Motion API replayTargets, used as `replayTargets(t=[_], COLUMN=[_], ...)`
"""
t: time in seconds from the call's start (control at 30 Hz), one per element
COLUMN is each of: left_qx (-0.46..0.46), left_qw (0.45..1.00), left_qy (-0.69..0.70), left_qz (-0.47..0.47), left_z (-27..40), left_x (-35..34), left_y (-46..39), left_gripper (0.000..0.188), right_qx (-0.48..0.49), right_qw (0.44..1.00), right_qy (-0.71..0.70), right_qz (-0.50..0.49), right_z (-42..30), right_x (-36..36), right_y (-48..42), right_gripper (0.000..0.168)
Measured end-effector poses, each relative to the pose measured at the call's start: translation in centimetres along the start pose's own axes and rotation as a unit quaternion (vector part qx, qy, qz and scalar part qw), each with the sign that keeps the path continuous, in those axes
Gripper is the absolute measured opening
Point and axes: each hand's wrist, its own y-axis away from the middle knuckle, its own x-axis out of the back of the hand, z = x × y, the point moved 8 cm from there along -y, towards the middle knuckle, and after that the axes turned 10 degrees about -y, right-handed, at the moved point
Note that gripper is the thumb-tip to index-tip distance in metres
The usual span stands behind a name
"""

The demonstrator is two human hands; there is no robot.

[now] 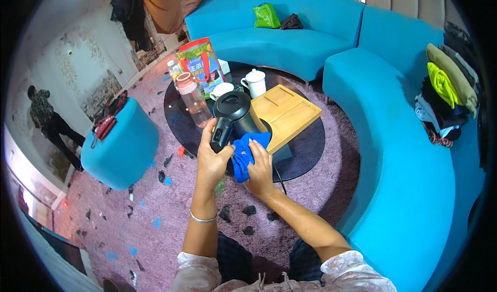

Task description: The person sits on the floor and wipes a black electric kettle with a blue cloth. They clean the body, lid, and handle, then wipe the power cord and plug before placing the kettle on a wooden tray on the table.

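Observation:
An electric kettle [248, 118] with a black lid and a metal body is over the near part of a dark round coffee table [310, 152]. My left hand [211, 156] grips its black handle [221, 134], thumb and fingers wrapped around it. In my right hand [259, 165] is a bunched blue cloth [242, 160], which lies close against the kettle's near side. Part of the cloth reaches toward my left thumb. Whether the kettle's base rests on anything is hidden from me. A black cord [279, 178] hangs down beside my right wrist.
A wooden tray [289, 111], white lidded mug [255, 83], white cup [222, 90], pink-topped bottle [193, 101] and printed bag [202, 65] crowd the table. A curved blue sofa [400, 175] and stool [120, 144] surround it. Scraps litter the carpet [174, 230]; a person [50, 117] stands far left.

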Motion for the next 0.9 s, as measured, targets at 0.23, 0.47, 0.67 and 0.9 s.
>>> replayTargets(t=[0.23,0.47,0.67,0.9], left_qx=[-0.033,-0.02,-0.033,-0.027], left_qw=[0.996,0.993,0.99,0.989], left_qy=[-0.024,0.055,0.058,0.093], left_qz=[0.08,0.106,0.122,0.115], left_z=[0.5,0.4,-0.1,-0.2], left_x=[-0.4,-1.0,-0.6,-0.6], left_y=[-0.1,0.1,0.3,0.2], left_gripper=[0.059,0.053,0.049,0.051], right_qx=[0.031,-0.065,-0.023,-0.017], right_qw=[0.997,0.996,0.992,0.992], right_qy=[-0.026,-0.006,-0.077,-0.077], right_qz=[0.071,0.06,0.094,0.096], right_z=[-1.7,2.6,0.6,1.2], right_x=[2.1,0.3,2.2,2.0], right_y=[-5.6,-0.1,-5.1,-6.1], right_gripper=[0.055,0.058,0.054,0.065])
